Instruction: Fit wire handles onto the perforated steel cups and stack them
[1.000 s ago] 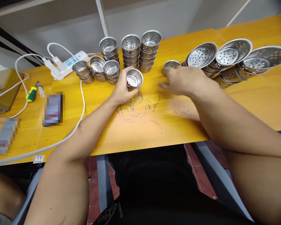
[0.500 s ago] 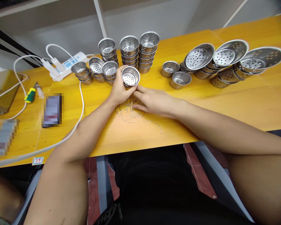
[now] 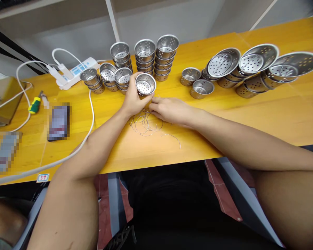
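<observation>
A small perforated metal cup (image 3: 145, 84) is gripped from its left side by my left hand (image 3: 133, 98), with the opening tipped toward me. My right hand (image 3: 169, 109) is just right of and below the cup, its thumb and fingers pinched together. A thin metal wire seems to be in that pinch; a short end shows beneath the hand, while the fingertips hide the rest. Below both hands lies a loose tangle of curved metal wires (image 3: 143, 128) on the yellow table. One separate curved wire (image 3: 175, 139) rests closer to the table's front edge.
Several stacks of perforated cups (image 3: 167, 52) stand behind my hands. Two single cups (image 3: 202, 89) and leaning cup stacks (image 3: 253, 66) are to the right. Leftward are a power strip (image 3: 78, 73), a white cable (image 3: 92, 114), a green-and-yellow-handled tool (image 3: 34, 105) and a blurred phone (image 3: 58, 122).
My right hand's thumb and fingers have closed together from a more spread position, right by the cup. My left hand keeps the cup in the same place.
</observation>
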Demonstrator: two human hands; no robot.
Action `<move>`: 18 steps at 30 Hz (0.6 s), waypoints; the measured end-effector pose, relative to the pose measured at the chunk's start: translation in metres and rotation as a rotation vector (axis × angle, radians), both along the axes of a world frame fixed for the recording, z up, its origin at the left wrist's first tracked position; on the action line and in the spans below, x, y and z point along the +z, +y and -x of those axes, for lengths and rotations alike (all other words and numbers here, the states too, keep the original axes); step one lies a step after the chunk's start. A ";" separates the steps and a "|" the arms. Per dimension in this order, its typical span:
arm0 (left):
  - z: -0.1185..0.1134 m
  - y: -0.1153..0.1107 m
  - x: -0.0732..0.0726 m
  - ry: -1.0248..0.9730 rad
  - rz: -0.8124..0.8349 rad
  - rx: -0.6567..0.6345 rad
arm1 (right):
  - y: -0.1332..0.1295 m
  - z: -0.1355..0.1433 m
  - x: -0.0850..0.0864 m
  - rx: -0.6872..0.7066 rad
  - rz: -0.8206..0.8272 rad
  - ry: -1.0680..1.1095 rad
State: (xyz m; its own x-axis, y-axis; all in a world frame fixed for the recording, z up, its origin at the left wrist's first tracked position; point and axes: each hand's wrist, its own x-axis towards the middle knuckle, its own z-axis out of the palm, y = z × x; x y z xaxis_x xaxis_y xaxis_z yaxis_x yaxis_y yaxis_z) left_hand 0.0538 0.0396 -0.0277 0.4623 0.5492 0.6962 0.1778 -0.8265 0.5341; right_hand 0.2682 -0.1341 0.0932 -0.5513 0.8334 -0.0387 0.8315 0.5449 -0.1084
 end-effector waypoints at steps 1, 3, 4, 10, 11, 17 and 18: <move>0.000 0.001 0.000 -0.008 -0.001 0.004 | 0.001 -0.003 0.000 0.013 -0.010 0.033; 0.000 0.002 -0.001 -0.020 -0.004 0.010 | 0.003 -0.010 -0.001 0.046 -0.032 0.124; -0.001 0.004 -0.002 -0.029 -0.008 0.009 | 0.004 -0.014 -0.001 0.067 -0.044 0.182; -0.002 0.008 -0.005 -0.077 -0.013 -0.034 | 0.008 -0.026 -0.006 0.118 -0.118 0.624; -0.003 0.008 -0.005 -0.077 -0.003 -0.035 | 0.009 -0.025 -0.008 0.083 -0.143 0.711; -0.004 -0.001 0.006 -0.072 0.115 -0.099 | 0.041 -0.028 -0.025 -0.186 -0.230 1.280; -0.004 -0.005 0.009 -0.051 0.139 -0.140 | 0.049 -0.031 -0.028 -0.207 -0.204 1.345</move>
State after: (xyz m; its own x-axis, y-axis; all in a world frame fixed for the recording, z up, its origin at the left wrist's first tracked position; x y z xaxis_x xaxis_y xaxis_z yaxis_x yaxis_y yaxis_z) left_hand 0.0577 0.0345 -0.0184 0.5067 0.5748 0.6426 0.0358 -0.7587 0.6504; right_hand 0.2993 -0.0850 0.0650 0.0677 0.8305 0.5529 0.2178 0.5285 -0.8205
